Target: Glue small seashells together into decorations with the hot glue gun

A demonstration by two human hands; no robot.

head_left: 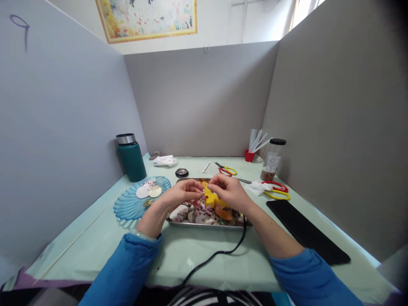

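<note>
Over a metal tray (208,226), my left hand (185,193) is closed, thumb and fingers pinched around something tiny that I cannot make out. Close to its right, my right hand (228,190) also pinches with thumb and forefinger; what they hold, if anything, is too small to name. Several shells (178,213) and other small pieces fill the tray. Among them lies a yellow tool (210,196), partly hidden by my right hand. A black cord (219,252) runs from the tray's right side to the table's front edge.
A blue shell-shaped plate (127,208) with shells and a green bottle (132,159) stand left. Behind the tray are a round metal lid (182,172) and scissors (228,170). Right are a clear jar (272,163), red cup (250,156), red-and-yellow scissors (280,194) and black slab (309,231). Grey panels surround the table.
</note>
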